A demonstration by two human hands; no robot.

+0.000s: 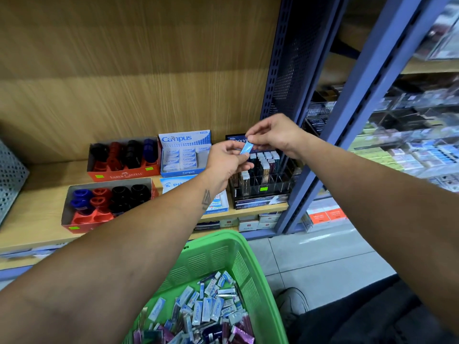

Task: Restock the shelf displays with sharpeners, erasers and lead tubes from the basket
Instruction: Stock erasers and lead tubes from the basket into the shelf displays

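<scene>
Both hands meet over the shelf on one small blue lead tube [246, 147]. My left hand [226, 162] pinches its lower end and my right hand [272, 134] pinches its upper end. Just below them stands the black compartmented lead tube display [263, 178], partly filled. Left of it sits the blue Campus eraser box [185, 155], and further left two red Faber-Castell sharpener boxes [124, 160] [106, 203]. The green basket [218, 252] at the bottom holds several erasers and lead tubes [211, 309].
A blue metal shelf upright [347, 135] rises just right of the display. A Pilot eraser box [218, 203] lies partly hidden under my left forearm. Perforated grey metal [10, 180] stands at the left edge. More stocked shelves fill the right side.
</scene>
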